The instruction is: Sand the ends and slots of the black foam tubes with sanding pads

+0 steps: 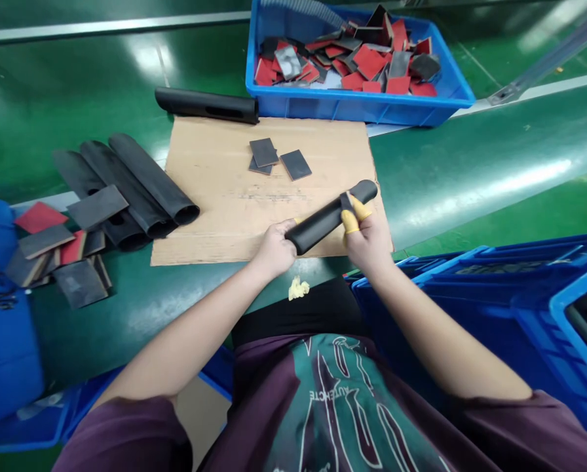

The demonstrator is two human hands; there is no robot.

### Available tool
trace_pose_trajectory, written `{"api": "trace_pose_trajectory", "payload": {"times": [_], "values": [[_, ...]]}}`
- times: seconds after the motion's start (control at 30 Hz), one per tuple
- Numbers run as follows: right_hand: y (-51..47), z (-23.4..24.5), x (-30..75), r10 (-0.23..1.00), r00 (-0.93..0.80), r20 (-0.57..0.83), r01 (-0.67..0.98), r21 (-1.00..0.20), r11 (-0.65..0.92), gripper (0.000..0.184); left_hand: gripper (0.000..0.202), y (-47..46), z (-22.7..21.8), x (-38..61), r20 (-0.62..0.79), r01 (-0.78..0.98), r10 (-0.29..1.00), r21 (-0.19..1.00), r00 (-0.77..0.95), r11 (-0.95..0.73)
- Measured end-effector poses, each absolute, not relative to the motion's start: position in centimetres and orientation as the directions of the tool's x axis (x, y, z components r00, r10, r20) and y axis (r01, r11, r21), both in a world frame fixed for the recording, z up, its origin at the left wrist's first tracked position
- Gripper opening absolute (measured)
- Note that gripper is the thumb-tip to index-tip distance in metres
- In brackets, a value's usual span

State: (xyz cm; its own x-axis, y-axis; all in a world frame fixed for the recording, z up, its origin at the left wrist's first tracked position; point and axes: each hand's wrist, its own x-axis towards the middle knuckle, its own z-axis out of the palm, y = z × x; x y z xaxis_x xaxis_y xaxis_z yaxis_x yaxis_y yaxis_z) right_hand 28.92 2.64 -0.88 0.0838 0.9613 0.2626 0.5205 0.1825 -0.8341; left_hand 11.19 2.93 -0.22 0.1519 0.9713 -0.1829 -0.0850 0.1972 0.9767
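Tube (pixel 329 219) gripped between left hand (pixel 274 250) and right hand (pixel 367 239).

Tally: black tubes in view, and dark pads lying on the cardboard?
Black tubes: 5
Dark pads on the cardboard: 3
Total: 8
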Motion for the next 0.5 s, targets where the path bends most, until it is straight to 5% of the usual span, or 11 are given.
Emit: {"api": "trace_pose_trajectory", "payload": {"times": [0.2, 0.4, 0.5], "values": [[-1.7, 0.0, 26.3, 0.980, -0.149, 0.135, 0.630, -0.750, 0.200, 0.047, 0.021, 2.6, -0.3, 11.4, -0.199, -0.123, 0.963, 0.967, 0.183, 0.224], [5.7, -1.8, 33.5, 0.952, 0.149, 0.267, 0.676, -0.731, 0.099, 0.043, 0.037, 2.7, 0.2, 11.2, -0.225, -0.053, 0.965, 0.971, 0.134, 0.234], [4.2, -1.5, 31.8, 0.963, 0.076, 0.258, 0.642, -0.752, 0.151, 0.046, 0.033, 2.7, 0.3, 11.5, -0.231, -0.104, 0.970, 0.966, 0.077, 0.238]]}}
